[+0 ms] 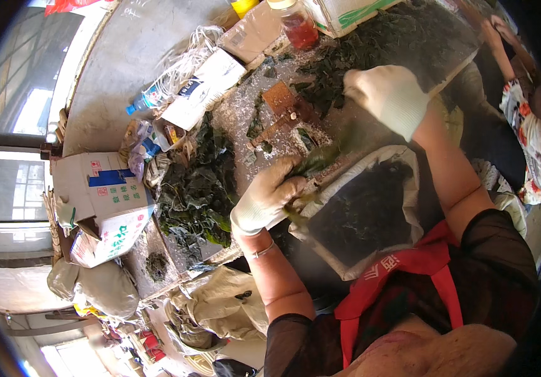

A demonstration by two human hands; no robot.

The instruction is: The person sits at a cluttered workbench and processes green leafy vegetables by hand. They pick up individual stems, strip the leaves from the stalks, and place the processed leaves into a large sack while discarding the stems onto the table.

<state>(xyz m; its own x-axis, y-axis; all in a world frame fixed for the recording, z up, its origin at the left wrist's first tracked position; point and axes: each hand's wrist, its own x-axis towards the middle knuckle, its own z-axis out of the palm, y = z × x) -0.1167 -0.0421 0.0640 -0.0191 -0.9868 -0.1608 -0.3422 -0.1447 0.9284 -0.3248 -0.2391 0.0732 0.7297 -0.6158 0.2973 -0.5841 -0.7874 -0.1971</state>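
My left hand [268, 193], in a white knit glove, grips a strip of dark green dried seaweed [320, 158], apparently kelp. One part of the strip stretches up and right, blurred; short ends hang below my fingers. My right hand [388, 96], also gloved, is curled above the table beside dark seaweed pieces [324, 77]. It is blurred, and whether anything is in its fingers is hidden. Below and between my hands, an open pale sack [409, 188] holds dark seaweed bits [362, 212]. A rusty-brown flat piece [280, 98] lies on the salt-strewn table [244, 136].
A seaweed heap [197, 188] lies left of my left hand, and another [393, 35] spreads at the back right. White strings [190, 66], a carton [103, 188] and a jar of red contents [300, 30] line the far side. Another person's hands [499, 35] are at right.
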